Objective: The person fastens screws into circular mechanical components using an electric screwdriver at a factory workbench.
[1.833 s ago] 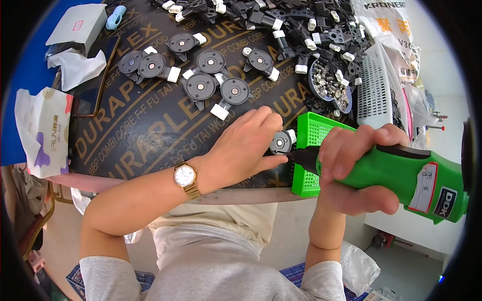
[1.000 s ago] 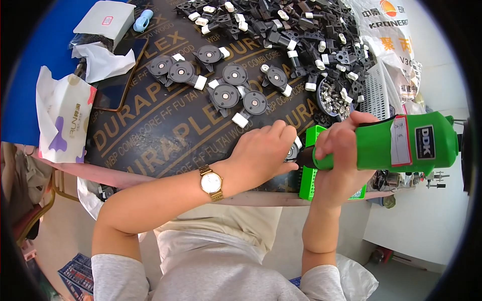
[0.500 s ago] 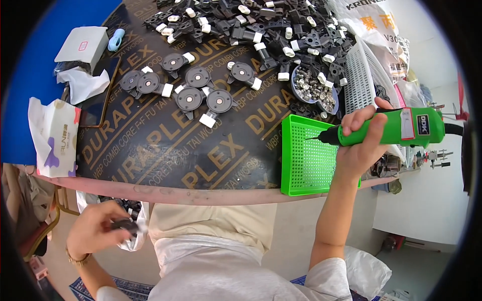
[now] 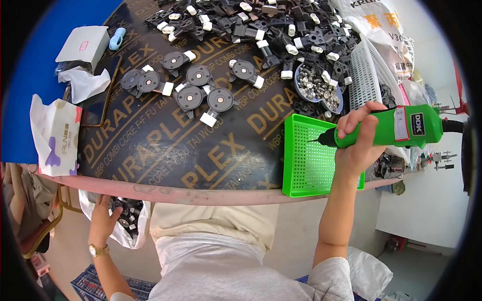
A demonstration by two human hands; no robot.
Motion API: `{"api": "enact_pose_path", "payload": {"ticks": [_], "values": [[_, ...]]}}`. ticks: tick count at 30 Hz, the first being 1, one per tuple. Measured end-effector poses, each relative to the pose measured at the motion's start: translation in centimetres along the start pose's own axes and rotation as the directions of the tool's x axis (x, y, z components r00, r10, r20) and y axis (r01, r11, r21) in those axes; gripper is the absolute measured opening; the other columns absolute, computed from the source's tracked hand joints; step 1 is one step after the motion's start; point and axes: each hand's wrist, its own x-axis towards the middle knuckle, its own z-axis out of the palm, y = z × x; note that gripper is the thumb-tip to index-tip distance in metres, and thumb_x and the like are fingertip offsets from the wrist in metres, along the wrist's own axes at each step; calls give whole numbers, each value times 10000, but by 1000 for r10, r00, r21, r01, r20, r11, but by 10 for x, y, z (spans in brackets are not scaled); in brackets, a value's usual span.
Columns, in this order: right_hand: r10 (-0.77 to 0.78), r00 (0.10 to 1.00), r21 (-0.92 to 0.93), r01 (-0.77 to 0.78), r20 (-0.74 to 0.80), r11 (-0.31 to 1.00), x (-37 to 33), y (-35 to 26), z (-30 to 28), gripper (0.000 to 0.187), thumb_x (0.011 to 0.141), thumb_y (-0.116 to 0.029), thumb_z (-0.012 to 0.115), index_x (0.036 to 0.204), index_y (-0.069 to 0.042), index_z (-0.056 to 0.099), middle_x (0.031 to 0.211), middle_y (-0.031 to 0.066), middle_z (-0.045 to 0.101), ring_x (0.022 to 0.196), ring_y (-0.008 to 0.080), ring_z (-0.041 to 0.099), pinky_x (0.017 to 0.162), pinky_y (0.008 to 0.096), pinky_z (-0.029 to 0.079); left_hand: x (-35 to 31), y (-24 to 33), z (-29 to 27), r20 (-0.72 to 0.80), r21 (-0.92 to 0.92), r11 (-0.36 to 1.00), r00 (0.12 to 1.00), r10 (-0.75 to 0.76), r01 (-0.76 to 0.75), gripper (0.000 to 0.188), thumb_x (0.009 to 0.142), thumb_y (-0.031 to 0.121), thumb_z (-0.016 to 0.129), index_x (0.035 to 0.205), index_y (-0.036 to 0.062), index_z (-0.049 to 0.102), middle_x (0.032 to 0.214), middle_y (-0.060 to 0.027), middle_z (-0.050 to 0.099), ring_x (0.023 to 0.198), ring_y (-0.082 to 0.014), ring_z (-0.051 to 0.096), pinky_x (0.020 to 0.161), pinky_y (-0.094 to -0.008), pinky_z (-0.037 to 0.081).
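Note:
My right hand (image 4: 357, 143) is wrapped round a green electric screwdriver (image 4: 396, 128). It points left, its thin bit above a green perforated tray (image 4: 306, 165) at the table's front edge. Below that edge, at the left, my left hand (image 4: 104, 220) is at a white plastic bag (image 4: 133, 242) of black parts (image 4: 129, 213). Its fingers and thumb are apart, and nothing shows in them. On the table lie several round black parts with white ends, among them a front one (image 4: 219, 99). A blue bowl (image 4: 299, 93) of small metal pieces (image 4: 316, 85) stands behind the tray.
A big heap of black and white parts (image 4: 241, 30) covers the back of the table (image 4: 150, 160). White baskets (image 4: 364, 75) and a printed sack (image 4: 386, 30) stand at the right. A tissue pack (image 4: 57, 135), phone (image 4: 111, 90) and white box (image 4: 83, 45) lie left.
My left hand has moved up to the bag beneath the table edge. The black part it held is no longer seen in it. My right hand keeps the screwdriver over the tray.

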Motion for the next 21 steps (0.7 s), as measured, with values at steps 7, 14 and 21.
{"api": "enact_pose_path", "payload": {"ticks": [7, 14, 21], "values": [[25, 998, -105, -32, -66, 994, -2, -3, 3, 272, 861, -89, 600, 1044, 37, 442, 698, 48, 445, 546, 114, 450, 460, 237, 393, 67, 166, -75, 35, -322, 727, 760, 649, -606, 145, 804, 92, 617, 915, 4, 589, 795, -109, 546, 715, -291, 565, 594, -359, 459], [14, 999, -84, -17, -32, 996, -2, -9, 7, 314, 869, -136, 602, 1066, 34, 426, 678, 62, 461, 535, 116, 451, 470, 240, 395, 158, 235, -31, -403, 224, 691, 580, 708, -688, 295, 747, 91, 638, 1032, 27, 597, 808, -69, 452, 752, -219, 503, 617, -304, 436], [35, 998, 223, -44, 44, 974, 20, -24, 39, 355, 948, -367, 452, 1104, -48, 458, 651, 18, 414, 520, 106, 372, 553, 250, 335, 166, 252, -9, -403, 221, 583, 471, 785, -782, 238, 708, 85, 652, 935, 29, 610, 883, -58, 488, 806, -211, 501, 648, -314, 445]]}}
